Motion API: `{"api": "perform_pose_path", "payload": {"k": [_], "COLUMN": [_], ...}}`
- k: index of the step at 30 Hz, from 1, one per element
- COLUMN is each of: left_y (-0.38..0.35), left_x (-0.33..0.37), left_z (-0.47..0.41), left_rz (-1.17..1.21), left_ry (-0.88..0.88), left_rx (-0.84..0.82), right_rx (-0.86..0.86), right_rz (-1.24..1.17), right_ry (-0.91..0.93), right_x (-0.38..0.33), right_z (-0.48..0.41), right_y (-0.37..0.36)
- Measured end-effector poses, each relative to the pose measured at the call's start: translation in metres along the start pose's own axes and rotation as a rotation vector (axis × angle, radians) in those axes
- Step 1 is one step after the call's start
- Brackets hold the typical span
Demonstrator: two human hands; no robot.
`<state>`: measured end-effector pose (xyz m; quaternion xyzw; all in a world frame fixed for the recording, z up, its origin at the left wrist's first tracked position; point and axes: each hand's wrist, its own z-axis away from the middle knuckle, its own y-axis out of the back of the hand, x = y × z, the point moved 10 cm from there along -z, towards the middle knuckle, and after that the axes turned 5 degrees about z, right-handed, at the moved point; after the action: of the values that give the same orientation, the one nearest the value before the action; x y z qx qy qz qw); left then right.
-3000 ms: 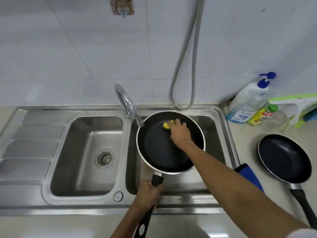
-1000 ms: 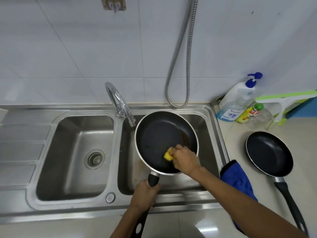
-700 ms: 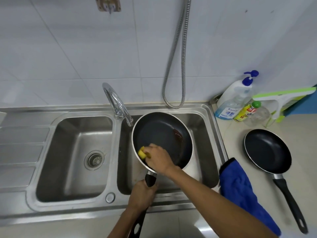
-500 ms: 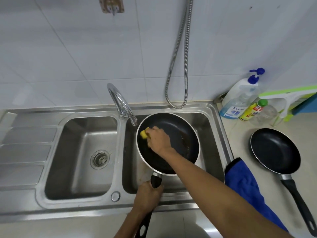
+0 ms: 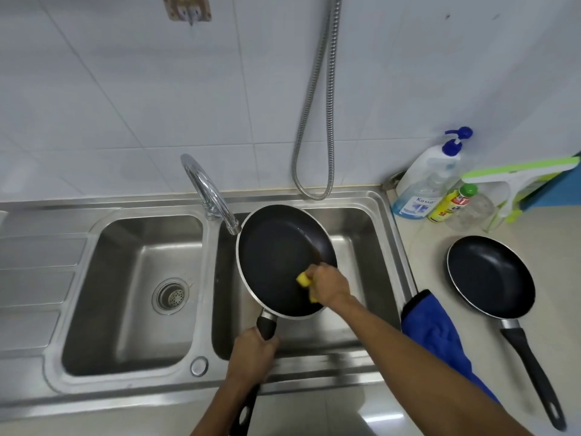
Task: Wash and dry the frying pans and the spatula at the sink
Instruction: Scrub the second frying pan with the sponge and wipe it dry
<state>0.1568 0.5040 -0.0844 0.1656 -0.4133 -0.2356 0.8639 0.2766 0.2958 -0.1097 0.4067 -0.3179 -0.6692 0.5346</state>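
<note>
A black frying pan [image 5: 276, 253] with a silver rim is held over the right basin of the steel sink [image 5: 386, 234]. My left hand [image 5: 251, 354] grips its black handle at the sink's front edge. My right hand [image 5: 328, 284] holds a yellow sponge [image 5: 303, 280] against the pan's inner surface, near the lower right rim. A brown smear shows inside the pan just above that hand. A second black frying pan [image 5: 490, 275] lies on the counter to the right, handle toward me. No spatula is in view.
A curved tap [image 5: 207, 190] ends just left of the held pan. A metal hose [image 5: 314, 121] hangs on the tiled wall. A blue cloth [image 5: 437, 335] lies over the sink's right edge. Soap bottles [image 5: 430, 180] and a green squeegee [image 5: 515, 180] stand at the back right.
My right hand has circled the sponge round the pan's inside: far edge, near right, near left, upper left, now lower right. My left hand has kept its grip on the handle.
</note>
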Motion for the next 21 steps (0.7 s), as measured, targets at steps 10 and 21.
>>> {"api": "perform_pose_path", "payload": {"k": [10, 21], "left_y": [0.007, -0.029], "left_x": [0.012, 0.0], "left_z": [-0.01, -0.001], "left_rz": [0.07, 0.381], "left_ry": [0.004, 0.151], "left_rx": [0.027, -0.118], "right_rx": [0.071, 0.422], "right_rz": [-0.39, -0.262], "right_ry": [0.09, -0.353], "right_x": [-0.03, 0.208], "right_z": [0.014, 0.029], "right_y": [0.035, 0.139]}}
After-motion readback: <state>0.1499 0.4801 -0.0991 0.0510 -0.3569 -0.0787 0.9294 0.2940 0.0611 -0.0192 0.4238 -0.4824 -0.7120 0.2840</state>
